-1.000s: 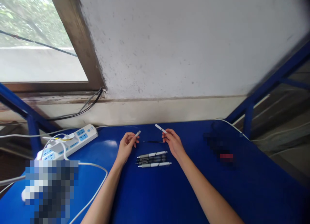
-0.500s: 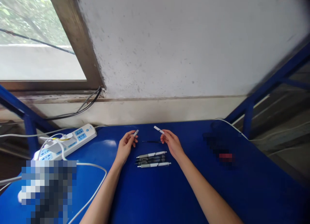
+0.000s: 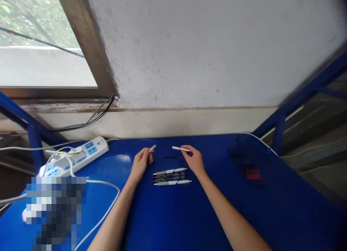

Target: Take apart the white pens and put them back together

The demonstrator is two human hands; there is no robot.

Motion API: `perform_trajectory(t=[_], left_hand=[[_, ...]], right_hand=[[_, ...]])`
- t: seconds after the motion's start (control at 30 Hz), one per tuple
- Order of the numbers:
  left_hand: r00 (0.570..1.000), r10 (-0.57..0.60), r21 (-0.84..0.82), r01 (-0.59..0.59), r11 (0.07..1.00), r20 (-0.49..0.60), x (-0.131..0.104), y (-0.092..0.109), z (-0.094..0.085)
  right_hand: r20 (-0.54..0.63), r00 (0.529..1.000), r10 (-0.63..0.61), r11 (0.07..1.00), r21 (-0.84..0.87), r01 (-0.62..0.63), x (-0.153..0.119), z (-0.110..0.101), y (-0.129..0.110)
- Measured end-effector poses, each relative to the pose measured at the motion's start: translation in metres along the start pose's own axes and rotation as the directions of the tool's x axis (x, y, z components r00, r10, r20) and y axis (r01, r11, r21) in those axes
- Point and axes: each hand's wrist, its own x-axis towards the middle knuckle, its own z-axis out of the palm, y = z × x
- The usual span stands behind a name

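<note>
Between the thumb and fingers of the left hand (image 3: 141, 165) sits a small grey-white piece (image 3: 152, 148), its free end tipped up toward the right hand (image 3: 194, 160), whose fingers are closed on a slim white barrel (image 3: 177, 148). That barrel has just swung: half a second ago it slanted down toward the right fingers, and now it lies nearly level, its free end pointing across at the left fingers. The two pieces are better lined up as a result, yet they remain well apart and unjoined. In the gap between both sets of fingers, a little nearer the body, a thin dark refill (image 3: 170, 157) lies on the blue table (image 3: 173, 222), unmoved; closer still is a row of pens (image 3: 172, 183), seemingly four, though the dark middle ones blend together. The left thumb covers the lower end of the small piece, and how the right fingers curl behind the barrel cannot be made out. Well left of the left fingers, a pixelated patch (image 3: 58, 211) masks something beside the power strip (image 3: 100, 146); well right of the right fingers, a dark blurred shape (image 3: 241, 160) is unreadable.
</note>
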Motion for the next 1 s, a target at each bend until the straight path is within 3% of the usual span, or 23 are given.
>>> perform_trajectory(t=[0.17,0.33,0.8,0.9,1.0], left_hand=[[1.0,0.012,0.013,-0.012,1.0,-0.004,0.0,-0.001,0.0],[1.0,-0.003,0.023,0.003,1.0,0.001,-0.002,0.002,0.001],[1.0,-0.013,0.028,0.012,1.0,0.007,-0.001,-0.001,-0.001],[1.0,-0.013,0.023,0.013,1.0,0.0,0.0,-0.002,-0.001],[1.0,-0.011,0.019,0.011,1.0,0.001,0.0,-0.001,0.0]], right_hand=[[0.046,0.988,-0.15,0.972,-0.176,0.156,-0.002,0.001,0.006],[0.133,0.967,-0.216,0.927,-0.282,0.246,-0.001,0.002,0.009],[0.139,0.965,-0.223,0.933,-0.257,0.253,-0.001,0.001,0.008],[0.068,0.976,-0.206,0.957,-0.192,0.216,0.001,-0.005,-0.006],[0.033,0.986,-0.162,0.987,0.009,0.162,-0.002,-0.015,-0.049]])
